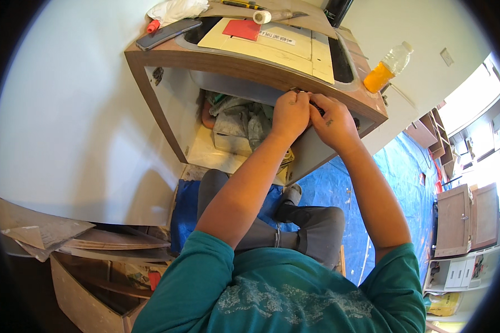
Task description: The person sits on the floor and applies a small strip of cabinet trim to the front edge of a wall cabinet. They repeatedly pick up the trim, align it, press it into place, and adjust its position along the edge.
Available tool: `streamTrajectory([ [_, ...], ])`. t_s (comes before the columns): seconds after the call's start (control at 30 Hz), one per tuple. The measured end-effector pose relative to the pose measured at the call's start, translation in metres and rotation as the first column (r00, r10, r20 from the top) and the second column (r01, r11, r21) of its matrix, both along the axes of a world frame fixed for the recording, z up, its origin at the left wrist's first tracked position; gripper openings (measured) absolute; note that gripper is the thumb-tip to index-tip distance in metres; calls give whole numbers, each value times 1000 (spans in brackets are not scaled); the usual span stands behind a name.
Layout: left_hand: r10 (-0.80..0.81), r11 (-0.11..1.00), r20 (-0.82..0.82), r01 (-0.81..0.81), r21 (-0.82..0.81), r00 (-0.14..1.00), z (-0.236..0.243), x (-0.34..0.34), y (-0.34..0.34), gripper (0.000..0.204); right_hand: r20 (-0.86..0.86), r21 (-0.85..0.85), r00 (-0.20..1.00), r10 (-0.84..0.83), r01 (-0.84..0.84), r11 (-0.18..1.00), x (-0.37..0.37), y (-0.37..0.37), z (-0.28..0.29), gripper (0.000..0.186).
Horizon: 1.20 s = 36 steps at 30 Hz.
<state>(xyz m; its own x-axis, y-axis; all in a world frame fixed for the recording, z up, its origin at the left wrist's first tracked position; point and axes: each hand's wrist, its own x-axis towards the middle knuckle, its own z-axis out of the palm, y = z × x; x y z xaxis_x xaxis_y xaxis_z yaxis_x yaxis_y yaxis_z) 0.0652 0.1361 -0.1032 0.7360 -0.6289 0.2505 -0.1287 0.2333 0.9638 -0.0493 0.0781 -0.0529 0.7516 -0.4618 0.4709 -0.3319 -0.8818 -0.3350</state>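
Teal cloth shirt [294, 305] nearest; left hand [291, 114], right hand [334, 121], grip unclear, are meeting at boxy brown wooden cabinet [244, 65], likely stiff; hold front rim [208, 59].

Phone [169, 34] left, bottle [388, 69] right on desk [228, 62]

A bag [176, 10] lies behind the phone. Between phone and bottle, a board [294, 53] lies across the desk, a card [241, 30] on it, a tool [283, 15] behind the card. Inside the desk sits a box [230, 143]. Tarp [391, 172] spreads to the right; planks [114, 238] lie nearer, far left.
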Motion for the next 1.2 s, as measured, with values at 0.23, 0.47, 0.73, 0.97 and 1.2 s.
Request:
streamTrajectory([
  [0.23,-5,1000,25,5,3,1000,-18,17,-14,40,-13,43,999,-32,33,999,10,4,-2,29],
  [0.47,-4,1000,-39,3,-29,999,-7,-1,-1,41,-10,69,1000,-10,10,998,-1,10,7,33],
  [0.73,21,1000,58,-22,19,998,-4,-1,14,41,21,62,998,64,-65,996,-1,12,3,34],
  [0.97,116,990,183,-99,-102,976,-11,3,14,39,57,57,994,88,-91,994,6,11,2,32],
  [1.2,147,989,409,-140,-48,901,-13,8,13,22,27,24,999,33,-34,999,7,10,0,33],
])
